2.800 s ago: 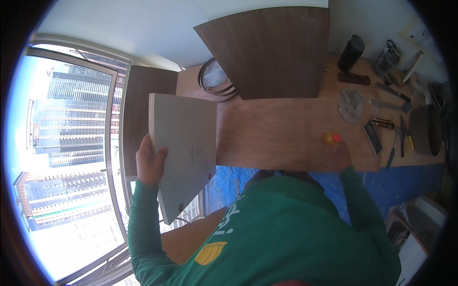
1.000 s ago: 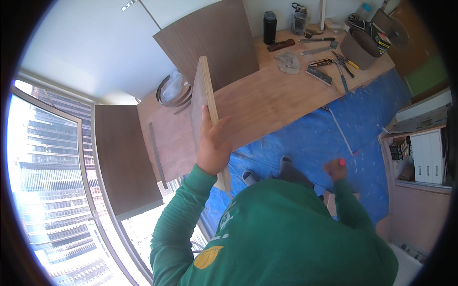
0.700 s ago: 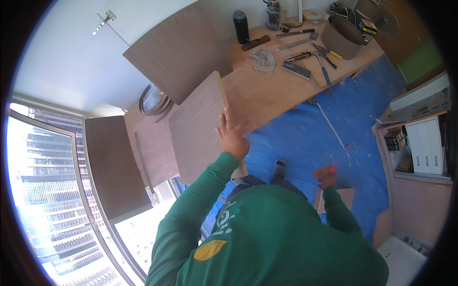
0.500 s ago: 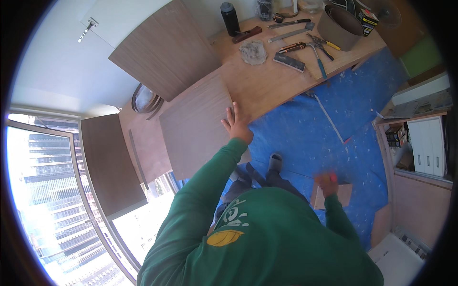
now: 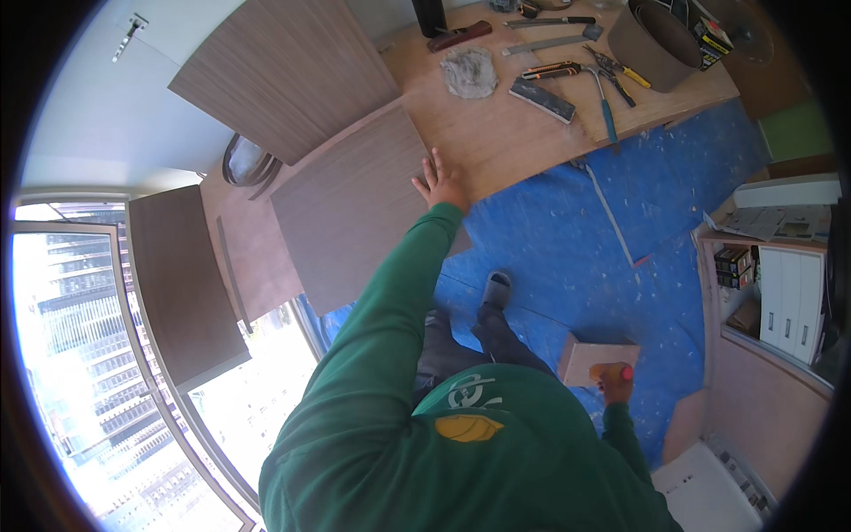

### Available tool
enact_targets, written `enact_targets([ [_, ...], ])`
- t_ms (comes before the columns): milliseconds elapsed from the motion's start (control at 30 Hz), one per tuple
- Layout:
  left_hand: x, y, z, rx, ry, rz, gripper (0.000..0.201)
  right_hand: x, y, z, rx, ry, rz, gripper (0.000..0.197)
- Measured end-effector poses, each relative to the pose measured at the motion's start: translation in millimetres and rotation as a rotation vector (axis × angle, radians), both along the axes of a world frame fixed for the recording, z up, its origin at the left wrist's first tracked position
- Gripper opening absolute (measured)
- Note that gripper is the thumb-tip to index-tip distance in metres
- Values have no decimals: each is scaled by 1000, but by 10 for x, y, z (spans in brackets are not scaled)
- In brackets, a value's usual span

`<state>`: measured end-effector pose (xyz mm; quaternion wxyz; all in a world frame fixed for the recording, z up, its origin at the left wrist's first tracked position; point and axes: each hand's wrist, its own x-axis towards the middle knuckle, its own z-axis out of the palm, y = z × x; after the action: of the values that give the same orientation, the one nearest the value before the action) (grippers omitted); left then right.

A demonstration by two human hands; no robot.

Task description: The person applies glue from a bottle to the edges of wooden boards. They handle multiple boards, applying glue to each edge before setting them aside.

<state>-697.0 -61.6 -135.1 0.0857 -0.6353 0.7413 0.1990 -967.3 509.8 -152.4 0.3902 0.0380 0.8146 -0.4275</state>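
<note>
Across the workbench [image 5: 501,155], seen from the head camera, a flat wood-grain panel [image 5: 350,199] lies face up on the left part of the top, its near right corner jutting past the front edge. The left hand [image 5: 443,184] rests palm down at the panel's right edge, fingers spread apart and touching the surface; the thumb is hard to make out. The left green sleeve crosses in front of the panel's near side and hides some of it. The right hand [image 5: 615,383] is well apart from the panel, low over the floor, closed around an orange object with a red end [image 5: 627,373].

The bench top is bare tan wood with paler patches. Blue sheeting [image 5: 550,239] covers the floor below, and a tan box [image 5: 581,359] sits on it, just behind the right hand in this view. A bright window [image 5: 66,355] fills the left side, and a pale wall [image 5: 97,133] rises behind the bench.

A second wood-grain board [image 5: 292,80] leans upright beyond the flat panel, close along its far edge. To the left are coiled strips [image 5: 238,173] around clear plastic and a dark board [image 5: 182,284] by the window. On the right of the bench lie a crumpled plastic piece [image 5: 470,73], a dark block [image 5: 542,100], a teal-handled hammer [image 5: 609,120], yellow-handled snips [image 5: 636,78] and a brown roll [image 5: 631,40].
</note>
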Motion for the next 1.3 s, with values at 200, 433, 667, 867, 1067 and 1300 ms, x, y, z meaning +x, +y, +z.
enact_targets([
  [200, 437, -252, 47, -200, 121, -9, 77, 48, -316, 94, -85, -53, 69, 60],
  [433, 1234, 730, 209, -3, -15, -695, 84, 97, -620, -56, -177, 7, 207, 59],
  [667, 1306, 974, -254, -113, -249, -704, 94, 211, -960, 36, -110, 23, 381, 57],
  [867, 1180, 838, -287, -132, -190, -653, 91, 241, -1063, 74, -89, 77, 455, 56],
  [1067, 1415, 932, -448, -190, -102, -747, 80, 276, -1161, 23, -21, 113, 480, 56],
  [1300, 2607, 1138, -457, -153, -75, -703, 64, 691, -1296, -129, -68, 72, 405, 54],
])
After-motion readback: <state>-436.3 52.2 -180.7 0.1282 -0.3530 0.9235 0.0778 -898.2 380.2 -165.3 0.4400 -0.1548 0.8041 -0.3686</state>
